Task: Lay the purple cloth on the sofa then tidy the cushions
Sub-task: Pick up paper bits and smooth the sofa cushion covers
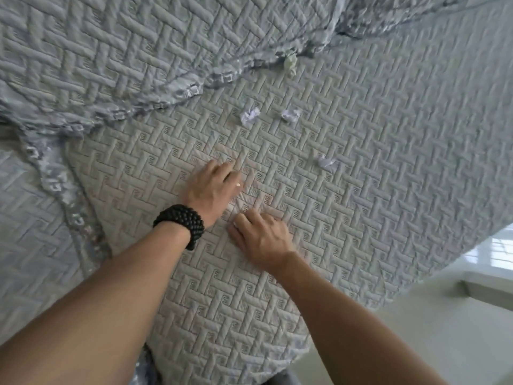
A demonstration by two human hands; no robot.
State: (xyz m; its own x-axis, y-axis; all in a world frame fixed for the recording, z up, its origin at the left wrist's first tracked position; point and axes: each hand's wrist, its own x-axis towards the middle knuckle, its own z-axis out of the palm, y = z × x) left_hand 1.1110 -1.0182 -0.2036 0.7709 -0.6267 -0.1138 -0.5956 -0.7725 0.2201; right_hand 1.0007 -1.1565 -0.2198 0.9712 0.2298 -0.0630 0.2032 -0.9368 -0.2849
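The purple cloth (361, 151) is a pale lilac-grey quilted cover with a woven pattern, spread over the sofa seat across the middle of the view. My left hand (212, 187), with a black bead bracelet on its wrist, lies on the cloth with its fingers curled. Just below and to the right, my right hand (262, 237) lies on the cloth too, fingers bent under. A small fold of cloth is bunched between the two hands. No cushion shows as a separate thing.
Two more quilted covers with lace trim lie at the top left (111, 51) and at the left (30, 218). Several crumpled paper scraps (249, 115) sit on the cloth beyond my hands. The pale floor (444, 329) shows at lower right.
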